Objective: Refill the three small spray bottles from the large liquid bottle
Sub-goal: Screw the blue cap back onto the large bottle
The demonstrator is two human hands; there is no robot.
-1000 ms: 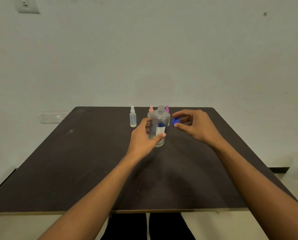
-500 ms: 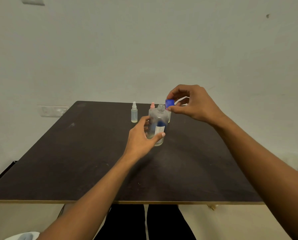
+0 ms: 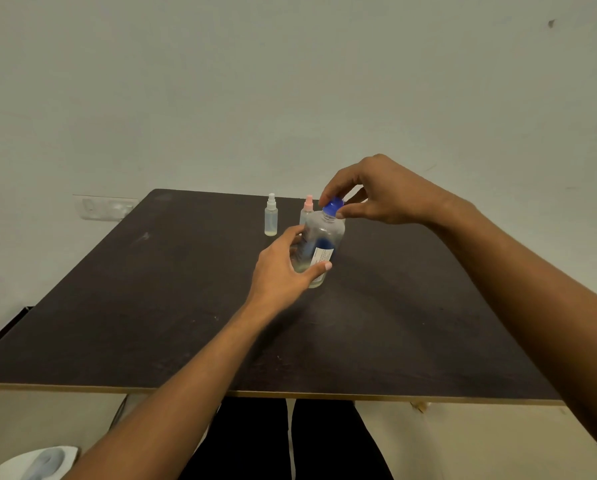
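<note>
My right hand pinches the blue cap on the large bottle; left hand grips its body. Cap step, I reckon: next, a steady twist.

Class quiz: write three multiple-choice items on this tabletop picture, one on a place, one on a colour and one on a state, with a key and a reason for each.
1. Where does the white-topped spray bottle stand?
A. Left of the pink-topped spray bottle
B. Right of it
C. Lying on its side in front of it

2. What colour is the cap at the neck of the large bottle?
A. Red
B. Blue
C. Green

3. What is the left hand doing?
A. Resting open and idle
B. Gripping the large bottle
C. Holding a spray bottle

Key:
1 A: it stands upright to the left of the pink-topped one.
2 B: the cap that the right hand pinches is blue.
3 B: its fingers and thumb curl round the large bottle's body.
</note>
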